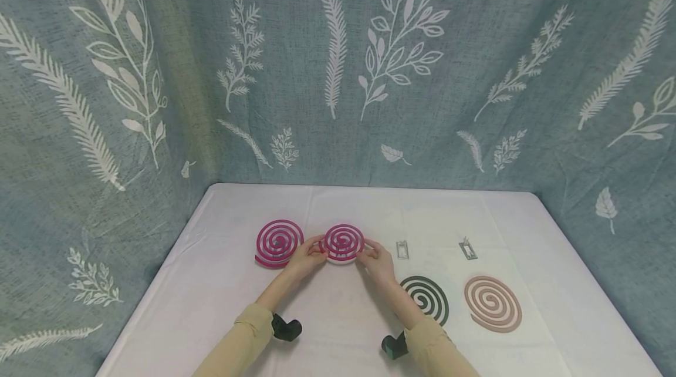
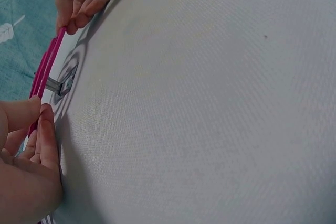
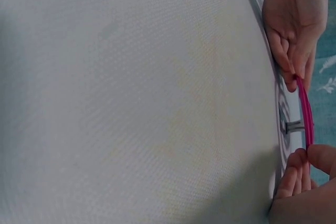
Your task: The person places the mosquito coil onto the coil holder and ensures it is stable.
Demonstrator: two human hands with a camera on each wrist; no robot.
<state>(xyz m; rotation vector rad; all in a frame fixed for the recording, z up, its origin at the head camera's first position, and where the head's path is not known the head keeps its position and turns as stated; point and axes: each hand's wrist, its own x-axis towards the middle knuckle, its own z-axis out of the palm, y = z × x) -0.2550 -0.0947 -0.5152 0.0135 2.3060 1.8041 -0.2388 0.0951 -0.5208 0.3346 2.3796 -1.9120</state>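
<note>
Both hands hold a magenta mosquito coil level, slightly above the white table. My left hand pinches its left edge between thumb and fingers; my right hand does the same at the right edge. Beneath the coil, a small metal coil stand rests on the table, its upright tab reaching up to the coil's middle, as the right wrist view also shows. Just left of my left hand is a second magenta mosquito coil, its right edge partly covered by that hand.
Two more metal stands, one upright to the view and one turned at an angle, lie to the right. Nearer, a dark green coil is partly behind my right forearm, with a brown coil beside it. A patterned curtain hangs behind the table.
</note>
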